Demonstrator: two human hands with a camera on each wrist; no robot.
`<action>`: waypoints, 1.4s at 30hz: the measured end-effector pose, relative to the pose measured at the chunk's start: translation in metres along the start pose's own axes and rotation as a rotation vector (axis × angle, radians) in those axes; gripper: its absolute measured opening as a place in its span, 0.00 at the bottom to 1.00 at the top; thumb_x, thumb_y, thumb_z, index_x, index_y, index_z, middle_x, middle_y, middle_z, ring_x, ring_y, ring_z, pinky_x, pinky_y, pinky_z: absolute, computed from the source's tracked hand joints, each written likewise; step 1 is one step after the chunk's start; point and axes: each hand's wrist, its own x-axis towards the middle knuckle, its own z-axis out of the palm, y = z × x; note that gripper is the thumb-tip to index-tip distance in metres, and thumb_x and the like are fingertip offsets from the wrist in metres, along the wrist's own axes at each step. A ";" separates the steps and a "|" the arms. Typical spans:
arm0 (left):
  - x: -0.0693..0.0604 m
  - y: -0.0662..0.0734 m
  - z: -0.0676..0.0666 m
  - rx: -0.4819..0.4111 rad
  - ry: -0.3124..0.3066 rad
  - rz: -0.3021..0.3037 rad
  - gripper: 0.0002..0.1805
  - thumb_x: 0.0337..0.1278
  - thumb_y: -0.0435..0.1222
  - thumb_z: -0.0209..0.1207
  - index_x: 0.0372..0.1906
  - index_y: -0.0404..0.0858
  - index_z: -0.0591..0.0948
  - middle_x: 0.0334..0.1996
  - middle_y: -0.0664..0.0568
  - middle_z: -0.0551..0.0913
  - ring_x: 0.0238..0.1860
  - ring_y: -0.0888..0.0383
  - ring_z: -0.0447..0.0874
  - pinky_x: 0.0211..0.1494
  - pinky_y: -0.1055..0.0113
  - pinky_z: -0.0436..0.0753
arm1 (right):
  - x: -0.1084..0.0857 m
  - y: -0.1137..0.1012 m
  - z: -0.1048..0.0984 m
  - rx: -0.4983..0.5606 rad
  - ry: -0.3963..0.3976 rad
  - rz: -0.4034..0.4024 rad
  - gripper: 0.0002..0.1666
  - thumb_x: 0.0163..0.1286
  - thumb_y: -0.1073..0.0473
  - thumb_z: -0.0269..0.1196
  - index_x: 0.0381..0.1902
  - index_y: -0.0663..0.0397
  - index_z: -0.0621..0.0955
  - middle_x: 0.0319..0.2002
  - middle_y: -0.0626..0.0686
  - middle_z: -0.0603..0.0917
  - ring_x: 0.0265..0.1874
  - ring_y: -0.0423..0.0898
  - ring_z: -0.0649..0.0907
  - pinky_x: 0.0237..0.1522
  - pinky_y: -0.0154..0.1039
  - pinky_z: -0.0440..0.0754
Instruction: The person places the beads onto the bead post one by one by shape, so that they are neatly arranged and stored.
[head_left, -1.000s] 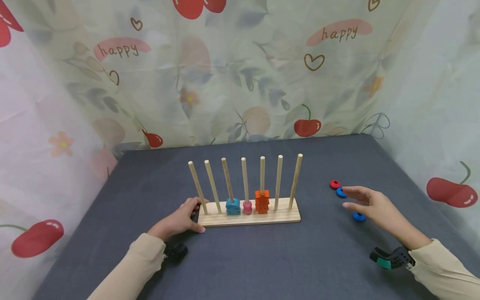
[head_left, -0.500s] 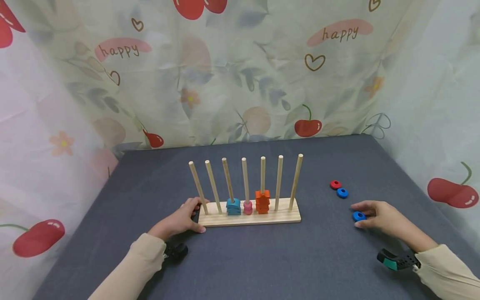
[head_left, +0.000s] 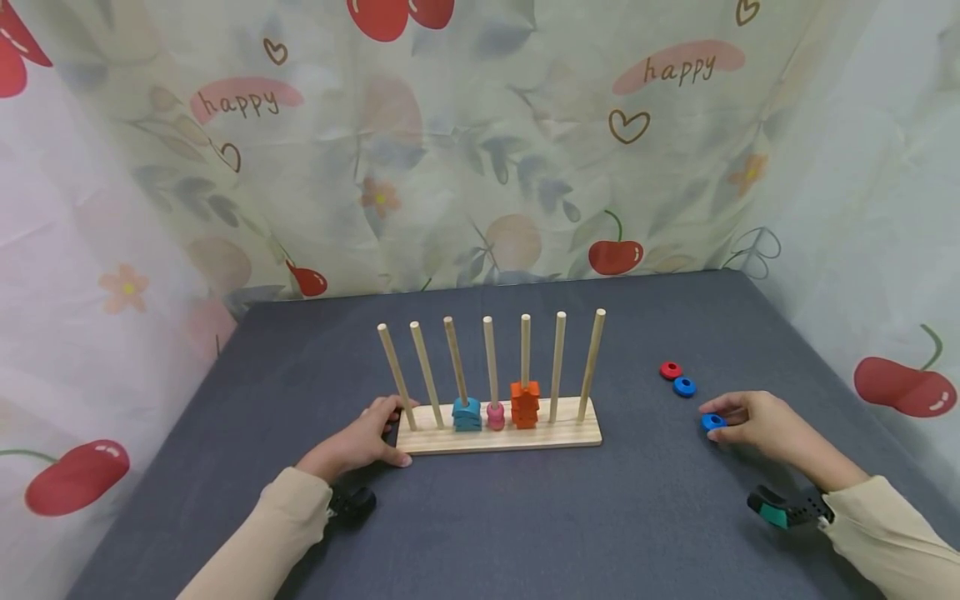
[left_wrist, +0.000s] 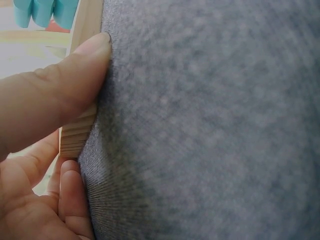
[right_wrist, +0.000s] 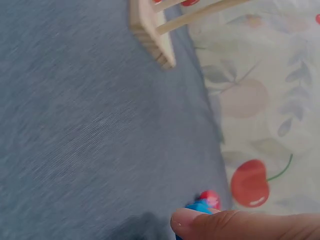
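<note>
My left hand grips the left end of a wooden peg stand, its thumb along the front edge in the left wrist view. The stand carries several upright pegs. Light-blue pieces sit on the third peg from the left, pink pieces on the middle one and orange pieces on the one after it. Over at the right, my right hand pinches a blue ring bead between thumb and fingers. In the right wrist view its thumb mostly hides that bead.
Beyond the right hand, a red ring bead and a second blue ring bead lie close together on the dark grey tabletop. A patterned curtain hangs behind the table and along both sides.
My right hand has come down to the nearest blue bead, taken hold of it and shifted it slightly away and left. The left hand and the stand have stayed in place.
</note>
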 end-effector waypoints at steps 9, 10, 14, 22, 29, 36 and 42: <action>0.000 0.000 0.000 -0.002 -0.001 0.003 0.42 0.40 0.33 0.75 0.65 0.43 0.68 0.60 0.40 0.63 0.63 0.42 0.58 0.66 0.40 0.60 | 0.005 -0.037 -0.013 0.071 0.064 -0.012 0.31 0.60 0.46 0.69 0.56 0.59 0.80 0.50 0.62 0.84 0.49 0.57 0.83 0.47 0.53 0.81; 0.000 0.000 0.000 -0.003 -0.002 0.004 0.42 0.40 0.33 0.75 0.65 0.43 0.68 0.60 0.40 0.63 0.63 0.42 0.58 0.66 0.40 0.60 | 0.006 -0.042 -0.014 0.074 0.078 -0.008 0.32 0.60 0.45 0.69 0.57 0.57 0.80 0.50 0.61 0.84 0.50 0.56 0.83 0.48 0.53 0.80; 0.000 0.000 0.000 -0.002 -0.003 0.003 0.42 0.40 0.34 0.75 0.65 0.43 0.68 0.61 0.40 0.63 0.63 0.42 0.58 0.66 0.40 0.60 | 0.007 -0.064 -0.019 0.078 0.135 -0.025 0.33 0.59 0.41 0.69 0.56 0.55 0.81 0.46 0.56 0.87 0.45 0.48 0.86 0.45 0.47 0.81; 0.001 0.001 0.000 0.004 -0.002 0.004 0.42 0.41 0.34 0.75 0.65 0.43 0.68 0.61 0.40 0.63 0.63 0.42 0.58 0.66 0.40 0.60 | 0.000 -0.102 -0.027 0.123 0.252 -0.088 0.30 0.61 0.44 0.68 0.58 0.52 0.80 0.46 0.55 0.87 0.38 0.27 0.83 0.38 0.27 0.79; 0.001 -0.001 0.000 0.006 0.002 0.004 0.42 0.40 0.34 0.75 0.65 0.43 0.68 0.61 0.40 0.63 0.63 0.42 0.59 0.65 0.41 0.62 | -0.010 -0.137 -0.035 0.224 0.338 -0.135 0.28 0.60 0.45 0.69 0.56 0.48 0.81 0.48 0.48 0.85 0.39 0.26 0.83 0.40 0.22 0.78; 0.002 -0.002 0.000 0.009 0.005 0.003 0.42 0.40 0.34 0.75 0.65 0.43 0.68 0.61 0.40 0.63 0.63 0.42 0.59 0.65 0.41 0.62 | -0.011 -0.164 -0.037 0.331 0.446 -0.254 0.24 0.60 0.54 0.70 0.54 0.51 0.82 0.44 0.34 0.83 0.40 0.28 0.84 0.39 0.24 0.80; 0.002 -0.002 0.000 0.004 0.001 0.003 0.42 0.40 0.34 0.75 0.65 0.44 0.68 0.61 0.40 0.63 0.63 0.42 0.59 0.65 0.41 0.62 | -0.006 -0.184 -0.037 0.405 0.444 -0.349 0.23 0.60 0.57 0.70 0.53 0.55 0.82 0.45 0.36 0.84 0.41 0.29 0.85 0.42 0.24 0.80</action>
